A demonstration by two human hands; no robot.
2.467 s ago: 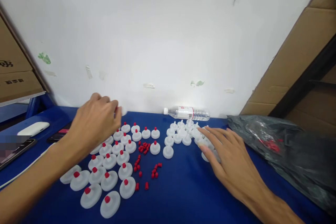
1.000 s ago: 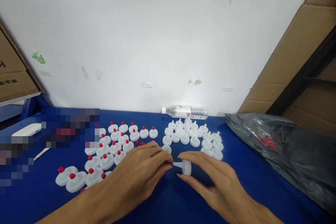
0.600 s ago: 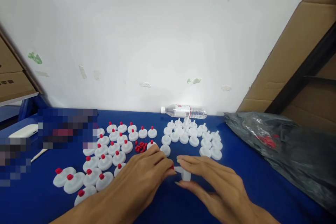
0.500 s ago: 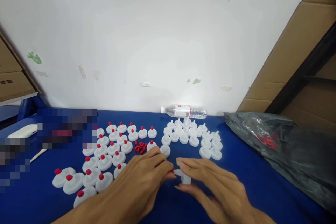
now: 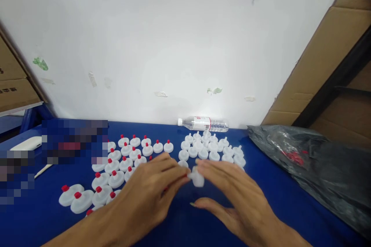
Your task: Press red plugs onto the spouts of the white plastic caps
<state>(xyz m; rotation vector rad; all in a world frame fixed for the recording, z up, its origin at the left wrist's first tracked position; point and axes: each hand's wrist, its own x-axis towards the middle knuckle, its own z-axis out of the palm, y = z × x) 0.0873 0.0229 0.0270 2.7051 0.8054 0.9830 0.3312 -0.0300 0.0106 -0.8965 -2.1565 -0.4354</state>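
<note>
Wht cap (image 5: 198, 179) now nearer L hand (image 5: 152, 187)

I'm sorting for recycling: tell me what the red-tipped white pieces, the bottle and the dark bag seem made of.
Red-tipped white pieces: probably satin plastic, by their milky look. Bottle: likely glossy clear plastic, ribbed and see-through. Dark bag: apparently dull plastic film, from its creases.

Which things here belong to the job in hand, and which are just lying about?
Part of the job:
white piece between the left hand and right hand
red-capped white pieces
uncapped white pieces

Apparently lying about:
clear bottle
white object, far left
dark bag with red bits (role uncertain)
</note>
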